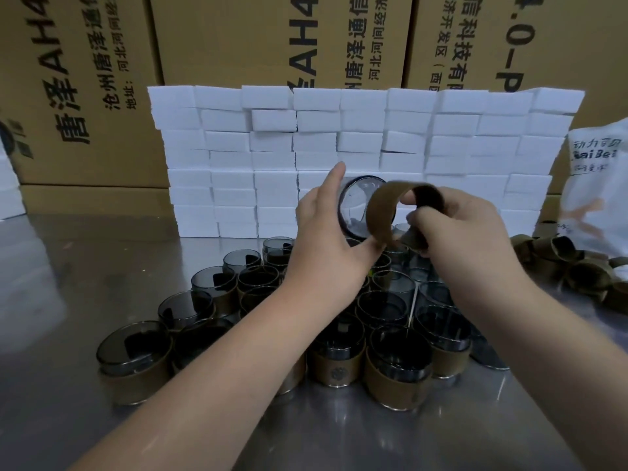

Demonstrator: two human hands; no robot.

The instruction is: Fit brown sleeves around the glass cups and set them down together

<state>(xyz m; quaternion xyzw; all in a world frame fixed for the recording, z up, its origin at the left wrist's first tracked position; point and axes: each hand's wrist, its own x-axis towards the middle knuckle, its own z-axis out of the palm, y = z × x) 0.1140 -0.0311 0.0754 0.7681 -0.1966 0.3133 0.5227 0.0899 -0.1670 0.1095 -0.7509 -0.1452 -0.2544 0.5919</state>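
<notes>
My left hand (326,239) holds a smoky glass cup (356,205) on its side in the air, its mouth turned toward the right. My right hand (455,229) grips a brown sleeve (384,212), curled into an open loop right in front of the cup's mouth and overlapping it. Below my arms, several cups with brown sleeves (397,375) stand packed together on the metal table (68,300). Part of that group is hidden by my forearms.
A wall of stacked white boxes (272,158) runs behind the cups, with large cardboard cartons (102,79) behind it. Loose brown sleeves (584,273) lie piled at the right beside a white plastic bag (598,178).
</notes>
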